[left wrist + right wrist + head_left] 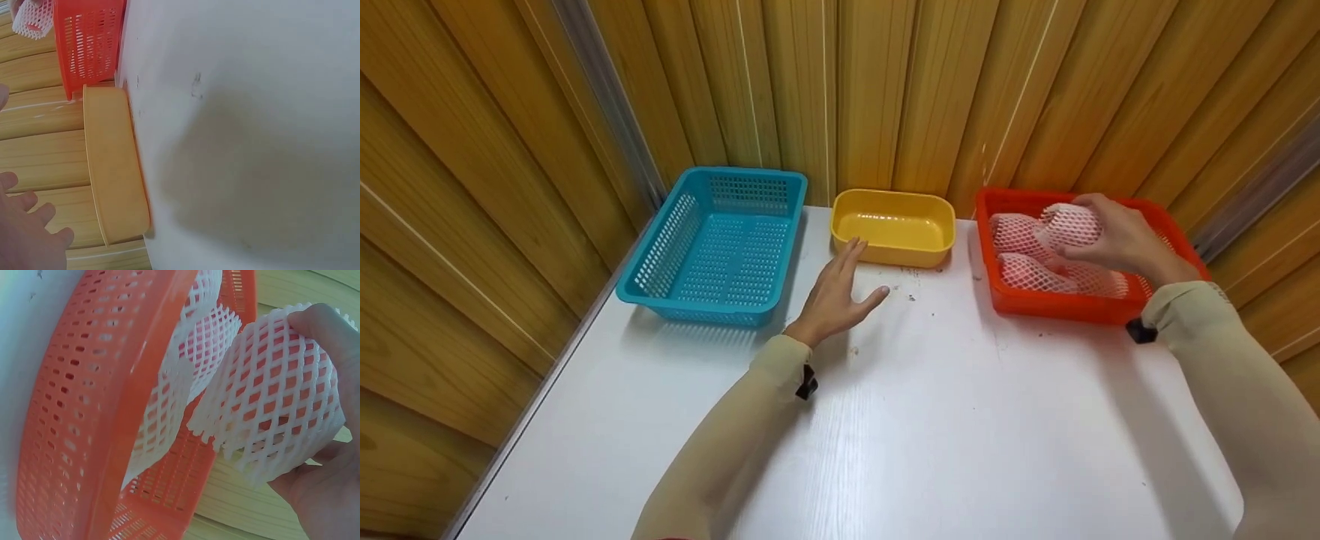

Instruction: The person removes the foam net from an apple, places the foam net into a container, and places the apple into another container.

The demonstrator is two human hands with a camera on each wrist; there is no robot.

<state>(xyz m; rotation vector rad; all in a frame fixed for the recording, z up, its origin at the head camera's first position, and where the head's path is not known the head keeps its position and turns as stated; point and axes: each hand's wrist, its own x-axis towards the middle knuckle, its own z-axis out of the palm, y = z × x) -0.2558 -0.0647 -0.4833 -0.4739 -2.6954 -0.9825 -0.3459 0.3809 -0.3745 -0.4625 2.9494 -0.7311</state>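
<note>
My right hand (1121, 236) grips a reddish round piece in a white foam net sleeve (275, 394), its fingers and thumb around the netting. The piece is held over the red basket (1057, 304), above several others in like foam nets (1031, 274). What exactly lies inside the netting cannot be made out. My left hand (834, 298) hovers over the table just in front of the yellow bin (894, 256), fingers extended, thumb spread, holding nothing. In the left wrist view, part of that hand (31, 233) shows at the lower left.
A blue perforated basket (712, 309) stands at the back left with nothing visible in it. The yellow bin sits between the two baskets. Behind them rises a wood-patterned panel wall (877, 90). The white table (915, 420) bears small dark marks.
</note>
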